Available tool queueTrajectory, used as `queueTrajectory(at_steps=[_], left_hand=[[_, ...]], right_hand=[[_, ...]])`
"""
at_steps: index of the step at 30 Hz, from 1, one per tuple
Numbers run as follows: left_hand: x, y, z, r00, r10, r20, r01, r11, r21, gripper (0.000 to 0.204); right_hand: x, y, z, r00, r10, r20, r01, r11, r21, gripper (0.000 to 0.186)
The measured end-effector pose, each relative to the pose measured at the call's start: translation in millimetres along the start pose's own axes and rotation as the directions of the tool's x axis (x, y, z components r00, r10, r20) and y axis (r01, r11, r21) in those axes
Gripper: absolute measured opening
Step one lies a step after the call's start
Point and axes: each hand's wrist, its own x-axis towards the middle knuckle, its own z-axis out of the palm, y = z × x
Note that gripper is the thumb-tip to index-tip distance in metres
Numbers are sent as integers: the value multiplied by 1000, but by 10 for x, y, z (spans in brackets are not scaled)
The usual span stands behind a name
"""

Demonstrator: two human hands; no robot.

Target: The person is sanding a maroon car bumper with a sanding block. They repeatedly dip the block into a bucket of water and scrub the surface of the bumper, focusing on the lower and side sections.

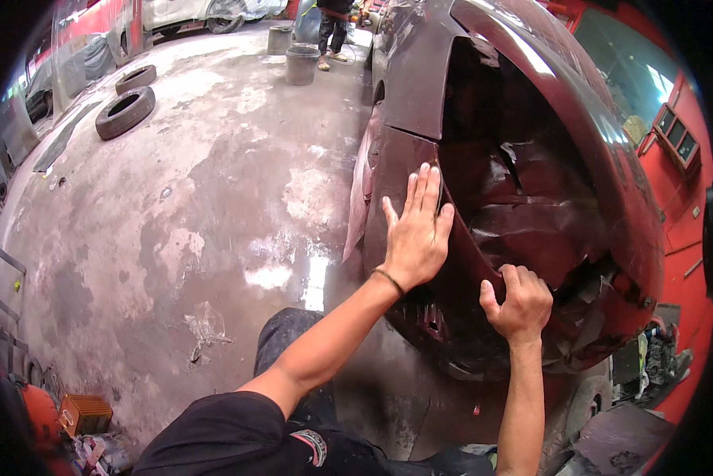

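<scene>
A dark maroon car body stands before me, a large opening in its end lined with dark, shiny, crumpled sheeting. My left hand lies flat on the painted panel along the opening's left edge, fingers stretched out and thumb apart. Lower and to the right, my right hand has its fingers curled over the opening's lower rim, with the thumb sticking up. The fingertips of that hand are hidden behind the rim. A dark band circles my left wrist.
Two tyres lie on the stained concrete floor at left. Grey buckets and a person's legs are at the back. A wooden-framed box sits lower left. Dark scrap parts lie by the red wall at right.
</scene>
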Motion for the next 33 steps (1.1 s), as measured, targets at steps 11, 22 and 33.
queueTrajectory(at_steps=[11, 22, 33], left_hand=[[45, 47, 178, 1000, -4, -3, 4, 1000, 18, 74], [286, -419, 337, 998, 65, 25, -67, 990, 124, 72], [654, -463, 227, 996, 81, 19, -84, 959, 271, 60]], right_hand=[[-1881, 640, -787, 925, 322, -202, -300, 945, 133, 28], [-7612, 989, 92, -413, 552, 725, -910, -281, -305, 32], [-7155, 976, 195, -599, 290, 746, -768, -471, -434, 32]])
